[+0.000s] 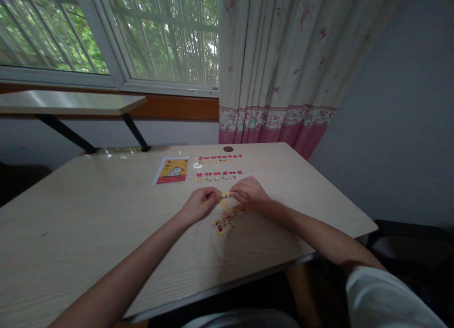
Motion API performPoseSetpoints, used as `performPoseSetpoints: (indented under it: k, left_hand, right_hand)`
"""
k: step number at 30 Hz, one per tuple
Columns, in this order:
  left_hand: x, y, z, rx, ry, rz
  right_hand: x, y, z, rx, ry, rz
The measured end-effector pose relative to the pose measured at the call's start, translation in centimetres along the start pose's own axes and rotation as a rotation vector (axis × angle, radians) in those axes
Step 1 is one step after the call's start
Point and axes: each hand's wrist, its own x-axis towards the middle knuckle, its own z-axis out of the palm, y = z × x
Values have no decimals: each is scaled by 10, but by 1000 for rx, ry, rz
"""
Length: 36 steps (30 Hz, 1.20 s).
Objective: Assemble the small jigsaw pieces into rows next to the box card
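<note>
Window and curtain: standing behind the table, the curtain hanging down at the far right corner.
Table: pale wood grain, carrying everything I am working on.
Left hand: I am closing thumb and fingertips narrowly on the left end of the yellow piece.
Right hand: I am pinching the same piece from its right end, fingers curled in tight.
Picture card: lying flat beyond my left hand, well apart from it.
Joined rows: red and yellow strips lying side by side just past my hands, beside the card.
Loose pieces: a small heap sitting on the table just under and in front of my right hand.
Yellow piece: I am holding it between both hands, just above the heap; too small to read its outline.
Handling: I am judging it very light, thin and fairly stiff, likely bending at the tabs if squeezed; the edges are the place to grip, as now.
Containers: no box or tray is showing; the pieces are lying straight on the tabletop.
</note>
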Motion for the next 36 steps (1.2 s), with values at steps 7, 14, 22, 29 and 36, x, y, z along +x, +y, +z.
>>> performPoseSetpoints:
  k: [7, 14, 22, 29, 36]
  left_hand:
    - [-2, 0, -5, 203, -32, 66]
    - [-3, -3, -7, 403, -72, 182]
    - [-2, -2, -6, 486, -83, 202]
    - [-2, 1, -5, 503, -90, 209]
    - [-1, -1, -4, 502, -89, 216]
  right_hand:
    - [5, 31, -26, -81, 329, 228]
    - [1, 44, -22, -133, 359, 222]
    - [-1, 59, -13, -120, 238, 316]
    - [-4, 86, 7, 21, -13, 491]
    - [-5, 87, 6, -8, -96, 479]
